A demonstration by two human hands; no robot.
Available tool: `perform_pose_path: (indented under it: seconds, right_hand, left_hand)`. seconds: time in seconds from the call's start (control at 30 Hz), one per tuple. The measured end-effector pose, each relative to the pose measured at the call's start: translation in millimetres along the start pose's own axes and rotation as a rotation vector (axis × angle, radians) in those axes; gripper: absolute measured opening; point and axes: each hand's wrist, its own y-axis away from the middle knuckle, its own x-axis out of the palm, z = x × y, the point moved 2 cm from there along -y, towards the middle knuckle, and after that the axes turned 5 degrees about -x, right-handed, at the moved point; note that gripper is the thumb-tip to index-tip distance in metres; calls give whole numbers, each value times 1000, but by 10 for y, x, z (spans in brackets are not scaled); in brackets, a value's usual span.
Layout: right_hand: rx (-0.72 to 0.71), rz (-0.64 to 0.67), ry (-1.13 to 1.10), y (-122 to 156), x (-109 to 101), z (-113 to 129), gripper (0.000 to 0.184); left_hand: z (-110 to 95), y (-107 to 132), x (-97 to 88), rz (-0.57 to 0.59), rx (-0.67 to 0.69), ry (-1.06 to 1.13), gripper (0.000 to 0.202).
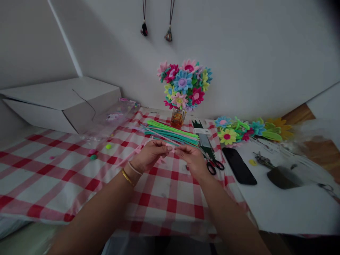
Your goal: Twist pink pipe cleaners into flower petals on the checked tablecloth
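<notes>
Between my two hands is a small piece of pink pipe cleaner (170, 145). My left hand (152, 154) pinches it from the left, with thumb and forefinger together. On the other side my right hand (192, 160) grips it with the fingertips. More pink pipe cleaner pieces (138, 149) lie beside and beneath my left hand. Just beyond my hands rests a bundle of green, teal and pink pipe cleaners (172, 132). Black-handled scissors (215, 166) lie to the right of my right hand, on the checked tablecloth (145, 200).
A glass jar (177, 118) holds pipe cleaner flowers (184, 85) at the back. More flowers (233, 131), a phone (239, 165) and keys (262, 160) lie right. Left are a white box (90, 102), a plastic bag (111, 118) and pompoms (93, 157). Green stems (204, 136) lie near the scissors.
</notes>
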Motion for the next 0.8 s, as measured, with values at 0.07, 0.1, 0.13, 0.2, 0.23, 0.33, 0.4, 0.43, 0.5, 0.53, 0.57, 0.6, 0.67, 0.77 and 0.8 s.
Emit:
perform_pose_path:
  seconds: [0.07, 0.1, 0.13, 0.2, 0.23, 0.33, 0.4, 0.43, 0.5, 0.53, 0.57, 0.6, 0.67, 0.77, 0.8]
  right_hand:
    - [-186, -129, 277, 3, -16, 49, 12]
    - [-281, -147, 402, 12, -11, 70, 11]
    - [-377, -143, 511, 24, 2, 87, 10]
    - [-534, -120, 677, 49, 33, 102, 9]
    - [-584, -115, 737, 59, 45, 103, 10]
    - [-646, -143, 852, 72, 56, 95, 9]
    - [-635, -146, 862, 71, 52, 88, 9]
    - [-618, -139, 842, 68, 48, 85, 9]
    - [-568, -118, 769, 62, 41, 75, 10]
    - [-538, -109, 723, 59, 38, 70, 10]
    - [-509, -104, 677, 56, 35, 64, 10]
    - [-482, -103, 638, 54, 34, 58, 10]
    - [-433, -97, 589, 51, 35, 50, 9]
    - [-368, -67, 572, 52, 42, 49, 9]
    - [-342, -52, 563, 52, 45, 52, 9]
  left_hand:
    - [16, -18, -6, -47, -8, 19, 14]
    - [20, -24, -6, -56, -7, 23, 14]
    - [21, -27, -4, -60, 0, 25, 14]
    - [17, -29, 1, -70, 25, 29, 14]
    - [16, -28, 5, -73, 34, 30, 14]
    - [25, -30, 18, -75, 33, 24, 14]
    - [36, -32, 22, -82, 33, 21, 14]
    - [42, -34, 23, -85, 34, 20, 14]
    - [50, -33, 24, -77, 33, 17, 14]
    - [53, -32, 25, -66, 27, 12, 14]
    - [54, -30, 25, -57, 23, 5, 14]
    - [54, -28, 25, -51, 20, -3, 15]
    - [50, -24, 23, -52, 15, -16, 16]
    - [39, -18, 26, -51, 12, -31, 17]
    - [36, -16, 28, -46, 9, -35, 17]
